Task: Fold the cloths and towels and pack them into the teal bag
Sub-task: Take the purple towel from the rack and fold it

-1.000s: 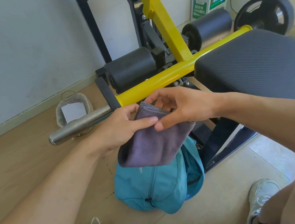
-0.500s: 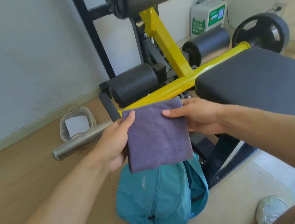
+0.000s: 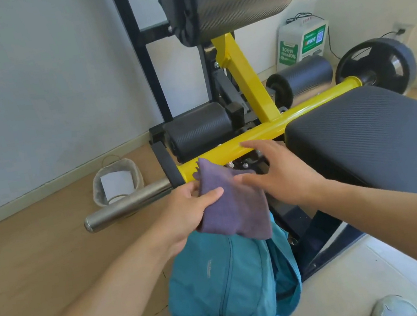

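Purple cloth (image 3: 233, 206), folded, pinched in left hand (image 3: 188, 210) with thumb on top, hanging directly above teal bag (image 3: 223, 285). Right hand (image 3: 281, 173) spread, fingers loose, fingertips at cloth's right edge, gripping nothing. Hands close together, cloth between. Bag slumped on floor (image 3: 40, 263), zip side up, beside black bench pad (image 3: 373, 130) and below yellow bar (image 3: 266, 131). Small white basket (image 3: 116, 181) near wall, well apart from bag.
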Demonstrator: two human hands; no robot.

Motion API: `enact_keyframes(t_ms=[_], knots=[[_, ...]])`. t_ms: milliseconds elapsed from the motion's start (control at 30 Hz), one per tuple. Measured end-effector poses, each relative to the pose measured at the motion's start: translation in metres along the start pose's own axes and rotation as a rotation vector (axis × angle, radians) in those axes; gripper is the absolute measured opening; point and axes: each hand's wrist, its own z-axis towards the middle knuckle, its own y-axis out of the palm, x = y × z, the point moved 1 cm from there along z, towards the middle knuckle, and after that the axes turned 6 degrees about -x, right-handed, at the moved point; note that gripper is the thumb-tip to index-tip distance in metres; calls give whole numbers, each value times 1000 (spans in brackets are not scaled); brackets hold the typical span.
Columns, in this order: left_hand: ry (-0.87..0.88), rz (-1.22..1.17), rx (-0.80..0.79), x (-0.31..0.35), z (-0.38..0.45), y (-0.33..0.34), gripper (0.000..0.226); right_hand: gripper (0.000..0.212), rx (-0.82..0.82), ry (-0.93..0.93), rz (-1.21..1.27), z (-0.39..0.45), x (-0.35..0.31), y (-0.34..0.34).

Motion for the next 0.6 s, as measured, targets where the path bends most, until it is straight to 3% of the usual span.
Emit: enact_keyframes(t_ms=[67,133,367,600], knots=[[19,50,-17,-2,-1,1,19,73,-150,-240,-55,-6,-12,5],[29,61,-27,-1,-3,2,20,79,-253,-331,-117,-9,-17,15],[-37,-125,25,5,-8,10,41,91,-217,-349,-79,-8,-11,32],[86,-40,105,5,-12,9,47,88,-297,-229,123,-7,-2,38]])
